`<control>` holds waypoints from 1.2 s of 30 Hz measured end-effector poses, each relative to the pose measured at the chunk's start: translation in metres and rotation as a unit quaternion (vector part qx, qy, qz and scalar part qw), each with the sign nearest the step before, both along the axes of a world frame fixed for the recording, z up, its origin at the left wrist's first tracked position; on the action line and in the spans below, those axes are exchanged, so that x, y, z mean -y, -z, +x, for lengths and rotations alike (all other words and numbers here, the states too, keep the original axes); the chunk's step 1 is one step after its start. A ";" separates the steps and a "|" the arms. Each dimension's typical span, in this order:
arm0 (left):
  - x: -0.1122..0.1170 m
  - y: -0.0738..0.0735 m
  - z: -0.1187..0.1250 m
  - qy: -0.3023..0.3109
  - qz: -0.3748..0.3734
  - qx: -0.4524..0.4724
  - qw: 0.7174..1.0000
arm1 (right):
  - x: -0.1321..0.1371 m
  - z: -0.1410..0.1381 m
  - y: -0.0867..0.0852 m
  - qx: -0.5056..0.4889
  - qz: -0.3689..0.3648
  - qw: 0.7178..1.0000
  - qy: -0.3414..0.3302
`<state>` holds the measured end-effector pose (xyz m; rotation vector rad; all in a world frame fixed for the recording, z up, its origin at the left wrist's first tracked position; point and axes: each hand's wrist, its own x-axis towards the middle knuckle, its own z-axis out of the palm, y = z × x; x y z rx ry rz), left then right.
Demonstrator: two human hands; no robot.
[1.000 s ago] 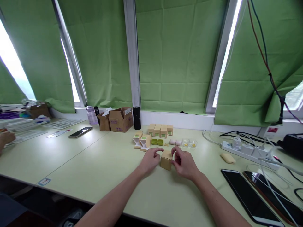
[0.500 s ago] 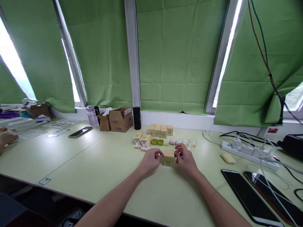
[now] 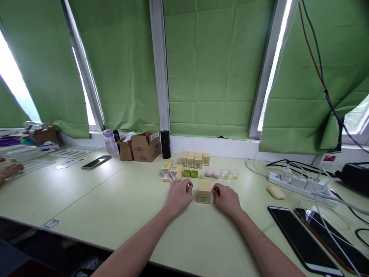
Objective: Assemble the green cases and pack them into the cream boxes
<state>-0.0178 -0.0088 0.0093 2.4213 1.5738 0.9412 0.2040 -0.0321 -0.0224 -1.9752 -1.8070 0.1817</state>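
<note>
A small kraft cardboard box (image 3: pixel 204 193) with a green label window stands upright between my hands. My left hand (image 3: pixel 179 195) rests on the table to its left, apart from it, fingers curled with nothing visible in them. Close to the box's right side, my right hand (image 3: pixel 226 199) lies with fingers folded in, no object showing in it. Behind are two open kraft boxes (image 3: pixel 176 171), two green square containers (image 3: pixel 190 174), a tiny yellowish piece (image 3: pixel 201 176), two pale pink rounded items (image 3: pixel 212 174) and two clear containers (image 3: pixel 230 174) with yellow bits.
Several closed kraft boxes (image 3: pixel 194 159) line the back, near a black cylinder (image 3: pixel 165 144) and brown cartons (image 3: pixel 146 147). At right lie phones (image 3: pixel 302 240), a cream case (image 3: pixel 276 192) and a cabled power strip (image 3: pixel 300 186). Another person's hand (image 3: pixel 10 171) is far left.
My left hand has drawn away from the box to the left. My right hand has lowered slightly and its fingers have curled in. The box stays on the table.
</note>
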 end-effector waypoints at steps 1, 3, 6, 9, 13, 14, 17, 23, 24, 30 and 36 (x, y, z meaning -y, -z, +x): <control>0.000 -0.001 0.000 0.002 0.015 0.014 1.000 | 0.000 0.000 0.000 0.001 0.000 1.000 0.000; 0.000 -0.004 0.000 0.016 0.036 0.042 0.998 | -0.001 0.000 0.001 0.000 0.000 1.000 -0.004; 0.005 -0.011 0.002 0.056 0.055 0.051 0.996 | -0.003 0.001 0.001 -0.002 0.003 1.000 -0.015; 0.014 -0.023 0.006 0.114 0.049 0.020 0.992 | -0.005 0.004 0.002 -0.005 0.008 1.000 -0.030; 0.023 -0.035 0.014 0.167 0.019 -0.065 0.984 | -0.005 0.014 0.003 -0.016 0.021 0.996 -0.080; 0.023 -0.037 0.016 0.173 0.011 -0.089 0.981 | -0.004 0.017 0.003 -0.021 0.025 0.995 -0.094; 0.017 -0.043 0.023 0.193 -0.005 -0.160 0.968 | -0.001 0.023 0.005 -0.039 0.036 0.991 -0.121; -0.004 -0.066 0.039 0.235 -0.008 -0.251 0.939 | -0.001 0.027 0.011 -0.094 0.058 0.984 -0.138; -0.008 -0.073 0.041 0.234 -0.007 -0.259 0.937 | -0.001 0.027 0.012 -0.104 0.061 0.983 -0.139; -0.047 -0.108 0.059 0.165 0.056 -0.206 0.963 | 0.001 0.027 0.011 -0.130 0.051 0.981 -0.133; -0.097 -0.104 0.083 0.133 0.087 -0.222 0.962 | 0.004 0.026 0.006 -0.115 0.022 0.986 -0.120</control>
